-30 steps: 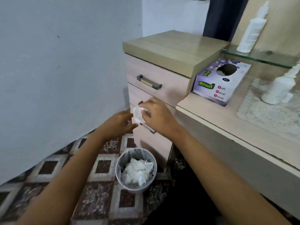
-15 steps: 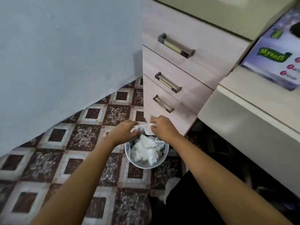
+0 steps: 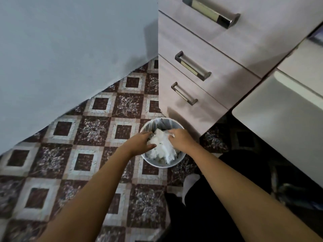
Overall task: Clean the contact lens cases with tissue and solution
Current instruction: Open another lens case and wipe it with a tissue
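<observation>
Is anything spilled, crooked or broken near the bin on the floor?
Nothing stands out. The bin stands upright by the drawers, heaped with crumpled tissue, and none lies on the floor around it.

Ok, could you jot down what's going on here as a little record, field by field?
place: tile floor beside a drawer unit
container: small round bin with a liner, standing on the floor by the lowest drawer
contents: crumpled white tissue, heaped up inside the bin
left hand: over the bin, fingers fairly straight, touching the tissue
right hand: over the bin, fingers curled onto the tissue; whether it grips any is unclear
</observation>
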Demonstrator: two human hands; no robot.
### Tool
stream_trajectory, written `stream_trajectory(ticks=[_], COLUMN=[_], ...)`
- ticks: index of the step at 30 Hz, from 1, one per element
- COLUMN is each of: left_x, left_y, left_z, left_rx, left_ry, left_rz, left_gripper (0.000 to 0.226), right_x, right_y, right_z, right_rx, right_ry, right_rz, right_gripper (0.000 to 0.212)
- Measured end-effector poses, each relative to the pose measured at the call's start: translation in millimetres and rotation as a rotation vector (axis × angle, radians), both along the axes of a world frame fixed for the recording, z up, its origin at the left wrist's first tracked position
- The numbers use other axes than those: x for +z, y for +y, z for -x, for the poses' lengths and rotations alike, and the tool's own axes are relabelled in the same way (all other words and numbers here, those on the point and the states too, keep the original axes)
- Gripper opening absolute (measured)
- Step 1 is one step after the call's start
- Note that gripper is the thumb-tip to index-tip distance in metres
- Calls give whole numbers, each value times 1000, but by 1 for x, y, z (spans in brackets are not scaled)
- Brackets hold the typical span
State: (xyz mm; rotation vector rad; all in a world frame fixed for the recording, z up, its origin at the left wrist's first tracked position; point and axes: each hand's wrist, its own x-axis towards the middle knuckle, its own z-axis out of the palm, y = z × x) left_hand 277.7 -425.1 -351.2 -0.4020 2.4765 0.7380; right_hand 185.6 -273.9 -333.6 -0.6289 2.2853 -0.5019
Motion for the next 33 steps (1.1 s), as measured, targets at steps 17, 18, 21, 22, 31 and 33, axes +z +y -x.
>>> stream_trajectory(ticks=[17,18,21,22,31,33], left_x=[88,98,130,142,239,259], left_y=[-12,-10,-5,-3,37,56], left_z=[20,22,26,28,44,51], left_rx=[52,44,25,24,-75,-115], left_ry=[290,309,389,421,649,708], left_rz=[105,121,145,148,229,219], left_gripper=[62,61,57,56,60,61], right_x=[93,104,138,150,245,265], right_y=[-3,-2,5,8,58,81], right_z=[22,23,23,23,21,21], right_rx=[255,258,270,269,217,189], right_ry=[309,340,439,471,724,770], right_rz=[142,161,221,239,304,322], right_gripper=[47,46,45,44,43,45])
